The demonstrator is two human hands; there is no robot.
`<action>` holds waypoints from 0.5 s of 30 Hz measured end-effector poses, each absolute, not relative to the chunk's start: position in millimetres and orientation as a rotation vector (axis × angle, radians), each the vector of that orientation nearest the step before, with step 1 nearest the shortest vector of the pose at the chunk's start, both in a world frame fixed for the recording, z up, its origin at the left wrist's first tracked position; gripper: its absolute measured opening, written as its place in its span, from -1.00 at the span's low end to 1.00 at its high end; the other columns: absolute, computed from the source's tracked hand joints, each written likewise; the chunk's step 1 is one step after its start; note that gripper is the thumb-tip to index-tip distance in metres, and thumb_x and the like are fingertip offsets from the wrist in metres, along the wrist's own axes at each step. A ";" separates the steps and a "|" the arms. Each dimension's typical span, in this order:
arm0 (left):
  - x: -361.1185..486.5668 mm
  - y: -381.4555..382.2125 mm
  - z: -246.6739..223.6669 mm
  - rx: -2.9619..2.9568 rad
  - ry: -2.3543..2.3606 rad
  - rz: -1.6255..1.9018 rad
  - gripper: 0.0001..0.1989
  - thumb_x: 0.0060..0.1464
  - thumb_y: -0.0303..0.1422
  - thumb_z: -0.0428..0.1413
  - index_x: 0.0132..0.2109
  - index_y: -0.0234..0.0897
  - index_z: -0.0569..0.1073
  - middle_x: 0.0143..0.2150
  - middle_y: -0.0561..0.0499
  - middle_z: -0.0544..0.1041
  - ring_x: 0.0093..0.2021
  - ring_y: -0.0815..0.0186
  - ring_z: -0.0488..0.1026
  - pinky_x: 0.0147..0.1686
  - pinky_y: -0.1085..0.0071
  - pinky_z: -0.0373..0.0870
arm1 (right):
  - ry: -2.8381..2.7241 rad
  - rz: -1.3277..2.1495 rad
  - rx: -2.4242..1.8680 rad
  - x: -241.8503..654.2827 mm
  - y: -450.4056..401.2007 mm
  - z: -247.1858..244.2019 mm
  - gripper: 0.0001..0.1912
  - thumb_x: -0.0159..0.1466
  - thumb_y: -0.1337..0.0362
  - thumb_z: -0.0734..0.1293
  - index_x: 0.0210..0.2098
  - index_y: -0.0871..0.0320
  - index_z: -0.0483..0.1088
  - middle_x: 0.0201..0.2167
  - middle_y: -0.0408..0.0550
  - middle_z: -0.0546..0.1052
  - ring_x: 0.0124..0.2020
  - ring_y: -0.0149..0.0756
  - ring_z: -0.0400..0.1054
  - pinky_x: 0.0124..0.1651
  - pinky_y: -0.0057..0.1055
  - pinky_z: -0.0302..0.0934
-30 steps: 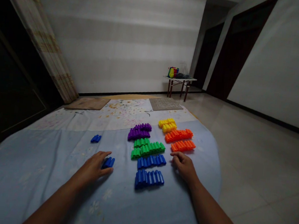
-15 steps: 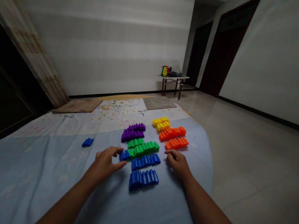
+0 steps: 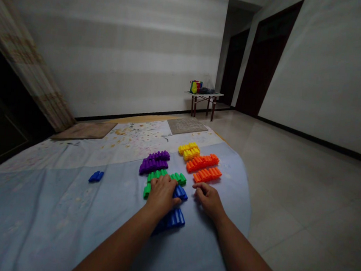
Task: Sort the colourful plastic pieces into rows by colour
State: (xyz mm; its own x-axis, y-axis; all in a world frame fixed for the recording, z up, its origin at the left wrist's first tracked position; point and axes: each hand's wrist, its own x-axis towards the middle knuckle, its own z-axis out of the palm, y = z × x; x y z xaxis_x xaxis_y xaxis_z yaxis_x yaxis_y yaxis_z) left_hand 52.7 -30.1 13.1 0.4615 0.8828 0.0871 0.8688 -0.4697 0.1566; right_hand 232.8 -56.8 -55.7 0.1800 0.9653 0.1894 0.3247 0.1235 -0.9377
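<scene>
My left hand (image 3: 162, 193) reaches over the rows of plastic pieces, fingers curled down around a blue piece it mostly hides. Beneath and beside it lie the upper blue row (image 3: 181, 192) and the green rows (image 3: 179, 178), both partly covered. A second blue row (image 3: 175, 218) is nearer to me, its left part behind my wrist. My right hand (image 3: 208, 200) rests on the cloth right of the blue rows, fingers bent in and nothing visible in them. Just beyond it are orange rows (image 3: 207, 175). Purple rows (image 3: 153, 165) and yellow rows (image 3: 189, 151) stand farther back.
A small blue group (image 3: 96, 176) lies apart on the left of the blue cloth (image 3: 55, 208). Two mats (image 3: 187, 127) lie toward the far edge. A small table (image 3: 205, 94) with a colourful item stands by the wall; tiled floor is at right.
My left hand has moved right with the blue piece, from the left end of the green rows to over the upper blue row. My right hand stays nearly put; the view has shifted slightly.
</scene>
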 end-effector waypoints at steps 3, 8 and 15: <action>52.5 -25.7 8.5 2.599 1.569 0.204 -0.60 -0.16 -0.18 0.17 -0.11 -0.15 0.41 -0.13 -0.10 0.37 -0.05 0.07 0.26 -0.08 0.12 0.07 | -1.350 0.766 -1.410 232.4 -57.3 -53.5 -0.73 0.13 0.18 0.17 -0.32 0.17 0.43 -0.57 -0.15 0.45 -0.56 -0.38 0.32 -0.49 -0.48 0.18; 52.2 -27.3 6.8 2.586 1.594 0.245 -0.54 -0.18 -0.14 0.19 -0.07 -0.10 0.40 -0.13 -0.05 0.39 -0.04 0.11 0.26 -0.07 0.15 0.08 | -1.362 0.759 -1.418 232.9 -56.1 -55.9 -0.73 0.12 0.19 0.17 -0.32 0.18 0.42 -0.57 -0.15 0.44 -0.57 -0.38 0.31 -0.50 -0.48 0.17; 9.0 -33.4 33.6 2.463 1.657 0.752 -0.68 0.02 -0.08 0.00 -0.16 -0.12 0.44 -0.22 0.02 0.46 -0.15 0.24 0.35 -0.09 0.22 0.12 | -1.356 0.750 -1.414 234.5 -56.9 -57.2 -0.72 0.13 0.17 0.18 -0.31 0.19 0.43 -0.56 -0.14 0.44 -0.55 -0.36 0.32 -0.47 -0.46 0.18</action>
State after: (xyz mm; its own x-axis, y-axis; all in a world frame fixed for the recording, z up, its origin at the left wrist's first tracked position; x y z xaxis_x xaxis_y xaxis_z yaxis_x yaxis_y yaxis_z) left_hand 9.0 -33.4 33.6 0.2948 0.8886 0.3513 0.8495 -0.4121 0.3294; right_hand 234.5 -56.9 -57.2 0.1800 0.9639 0.1962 0.3459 0.1247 -0.9299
